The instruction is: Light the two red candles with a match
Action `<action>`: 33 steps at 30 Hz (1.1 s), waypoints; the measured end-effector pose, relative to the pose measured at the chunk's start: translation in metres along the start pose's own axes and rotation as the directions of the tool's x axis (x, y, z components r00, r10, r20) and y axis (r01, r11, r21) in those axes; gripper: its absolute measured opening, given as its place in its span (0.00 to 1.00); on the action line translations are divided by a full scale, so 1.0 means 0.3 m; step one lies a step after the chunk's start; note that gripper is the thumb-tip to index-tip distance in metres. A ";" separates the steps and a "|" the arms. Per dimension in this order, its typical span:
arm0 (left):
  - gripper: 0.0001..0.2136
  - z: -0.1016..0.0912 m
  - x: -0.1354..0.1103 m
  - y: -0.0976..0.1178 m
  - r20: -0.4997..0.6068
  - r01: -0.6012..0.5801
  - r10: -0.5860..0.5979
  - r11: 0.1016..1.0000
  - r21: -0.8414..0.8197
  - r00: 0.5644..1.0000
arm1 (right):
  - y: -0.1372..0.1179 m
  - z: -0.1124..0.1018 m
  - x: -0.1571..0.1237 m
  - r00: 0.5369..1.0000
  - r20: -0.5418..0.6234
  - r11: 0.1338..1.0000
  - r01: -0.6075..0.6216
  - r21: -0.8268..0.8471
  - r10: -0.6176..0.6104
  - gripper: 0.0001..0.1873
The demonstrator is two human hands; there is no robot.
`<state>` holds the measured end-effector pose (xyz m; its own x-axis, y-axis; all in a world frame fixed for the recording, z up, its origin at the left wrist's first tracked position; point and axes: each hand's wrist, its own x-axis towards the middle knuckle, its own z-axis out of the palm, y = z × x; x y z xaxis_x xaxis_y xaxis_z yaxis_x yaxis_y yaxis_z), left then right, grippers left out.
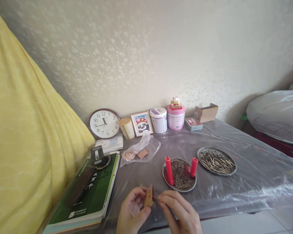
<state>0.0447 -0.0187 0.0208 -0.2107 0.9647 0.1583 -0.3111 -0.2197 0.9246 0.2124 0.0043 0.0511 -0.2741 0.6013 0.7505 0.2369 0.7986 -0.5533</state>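
Observation:
My left hand (134, 209) grips a small tan matchbox (149, 196), tilted on edge near the front of the table. Between the thumb and fingers of my right hand (178, 211) is a thin match (155, 197), its tip at the matchbox's dark side. No flame shows on it. Just beyond my hands, a round metal tray (182, 187) carries two red candles: a taller candle (169, 171) on the left and a shorter candle (194, 167) on the right. Neither candle shows a flame. Several used-looking matchsticks (217, 164) lie on a second metal tray (202, 152) to the right.
Plastic sheeting (136, 177) covers the table. A clear bag (153, 146) holds another matchbox (143, 154). Green books (104, 191) lie at left beside a yellow curtain (39, 130). Along the wall stand a clock (104, 123), a picture frame (142, 124), tubs (158, 120) and a cardboard box (207, 113).

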 end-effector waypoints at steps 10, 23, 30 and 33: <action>0.10 -0.039 0.007 -0.031 0.064 -0.018 0.017 1.000 0.022 0.998 | 0.003 -0.007 -0.005 0.997 0.056 0.996 0.064 -0.063 -0.060 0.11; 0.12 -0.013 -0.007 0.011 0.103 -0.078 0.071 0.995 0.063 0.992 | 0.029 0.004 0.004 0.999 0.022 0.991 -0.035 -0.126 0.038 0.10; 0.10 -0.049 0.009 0.029 0.006 -0.011 0.011 0.998 0.065 1.000 | 0.039 0.008 0.019 0.960 -0.153 0.971 -0.241 -0.015 0.236 0.06; 0.11 -0.048 0.007 0.016 0.000 -0.015 0.015 0.998 0.058 1.000 | 0.018 0.000 0.024 0.973 -0.136 0.982 -0.190 -0.012 0.187 0.07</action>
<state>0.0295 -0.0197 0.0207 -0.2148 0.9614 0.1720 -0.2538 -0.2250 0.9407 0.2118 0.0130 0.0536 -0.0960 0.7305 0.6761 0.2955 0.6696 -0.6815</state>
